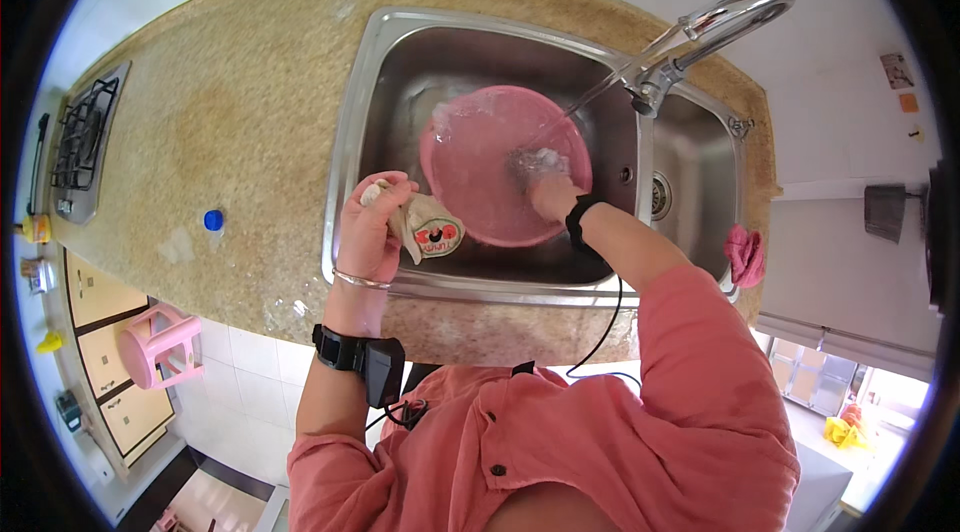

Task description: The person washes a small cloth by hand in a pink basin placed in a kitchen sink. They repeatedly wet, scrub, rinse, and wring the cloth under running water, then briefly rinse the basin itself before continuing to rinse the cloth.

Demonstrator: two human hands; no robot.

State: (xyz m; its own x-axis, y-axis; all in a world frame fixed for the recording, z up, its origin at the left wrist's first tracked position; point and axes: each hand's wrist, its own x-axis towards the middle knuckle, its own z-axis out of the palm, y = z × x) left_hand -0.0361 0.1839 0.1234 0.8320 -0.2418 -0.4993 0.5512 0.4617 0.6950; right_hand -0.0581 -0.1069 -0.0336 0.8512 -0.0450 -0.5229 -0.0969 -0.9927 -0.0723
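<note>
In my left hand (pixel 369 228) is a damp-looking beige cloth (pixel 433 233) with a red and green printed patch that bears writing. I grip its bunched upper end, and it hangs over the near left part of the steel sink (pixel 397 157). A round pink plastic basin (pixel 429 157) of cloudy water sits in the sink's larger bowl. My right hand (pixel 553 196) reaches into that water near the basin's right side. Its fingers are hidden by water and splashes. From the chrome faucet (pixel 654 90), a thin stream runs down into the basin.
A smaller sink bowl (pixel 686 149) with a drain lies to the right, and a red cloth (pixel 744 256) hangs over its near corner. On the stone counter (pixel 247 119) is a blue bottle cap (pixel 214 220). A gas hob (pixel 86 145) stands far left, above a pink stool (pixel 146 348).
</note>
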